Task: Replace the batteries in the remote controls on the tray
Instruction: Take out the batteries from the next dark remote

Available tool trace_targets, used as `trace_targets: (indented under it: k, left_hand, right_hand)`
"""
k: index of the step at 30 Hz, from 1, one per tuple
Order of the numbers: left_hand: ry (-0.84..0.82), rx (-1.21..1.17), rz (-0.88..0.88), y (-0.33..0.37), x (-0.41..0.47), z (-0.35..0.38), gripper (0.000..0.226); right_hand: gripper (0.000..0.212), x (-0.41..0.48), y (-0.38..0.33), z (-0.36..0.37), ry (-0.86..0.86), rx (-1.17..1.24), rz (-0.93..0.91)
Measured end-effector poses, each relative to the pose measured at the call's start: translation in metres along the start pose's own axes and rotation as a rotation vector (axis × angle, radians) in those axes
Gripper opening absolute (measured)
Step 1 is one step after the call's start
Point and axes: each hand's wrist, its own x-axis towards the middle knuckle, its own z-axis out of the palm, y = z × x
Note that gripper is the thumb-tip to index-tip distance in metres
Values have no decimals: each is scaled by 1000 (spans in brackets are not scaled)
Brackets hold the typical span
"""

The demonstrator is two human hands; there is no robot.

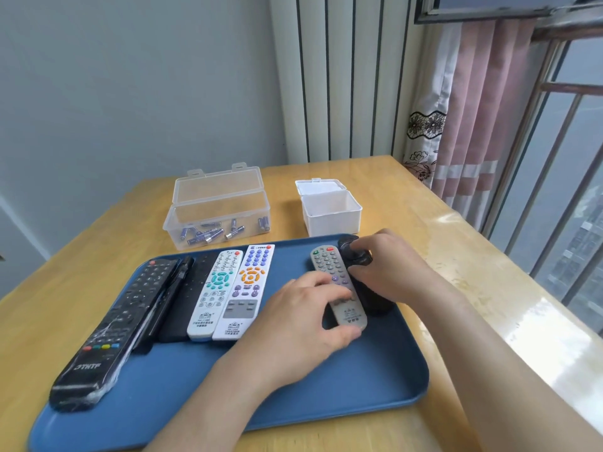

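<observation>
Head view, remotes on the tray. I read the left hand (303, 321) as gripping the slim grey plastic remote (332, 265): its fingers drape over the keypad and its thumb curls round the lower end. The right hand (391, 269) curls round the rounded black plastic remote (350, 251), which lies touching the grey one at its 3 o'clock.

The grey plastic remote lies button-side up, its long axis running from 11 o'clock to 5 o'clock on the flat blue plastic tray (293, 402). Its battery door is underneath and not visible, so I judge that it must be turned over about that axis first. The left hand is the nearer one for that.

The clear lidded plastic box (217, 210) holding the blue cylindrical batteries (212, 234) stands off the tray at 11 o'clock from the hands. The small white plastic box (331, 210), lid open, stands at 12 o'clock.

At 9 o'clock on the tray lie two white remotes (228, 288) and several long black ones (114, 321). The tray rests on a glossy yellow wooden table (408, 207). A pink curtain (473, 125) hangs by a barred window at 2 o'clock.
</observation>
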Motion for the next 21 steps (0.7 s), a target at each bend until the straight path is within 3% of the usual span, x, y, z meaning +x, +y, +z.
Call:
trace_targets:
  k: [3,5,12,16,18,21]
  left_hand:
    - [-53,47,13,2,4,-1,35]
    - [-40,95,53,2,10,2,28]
    - [155,106,118,-6,7,-4,10]
    - [143,445,-180,-27,-6,-26,37]
    - [113,566,-298,-35,-10,-33,44]
    - [47,615,-333,-34,-10,-30,48]
  right_hand:
    - [26,3,-1,7,43,12,-81]
    - [28,2,-4,7,69,46,-139]
    - [23,-4,-17,10,106,185,-363]
    - [25,-6,-22,21,184,92,-448]
    - [34,-10,-35,29,91,-5,-462]
    - [39,-17,-45,33,-178,-270,-333]
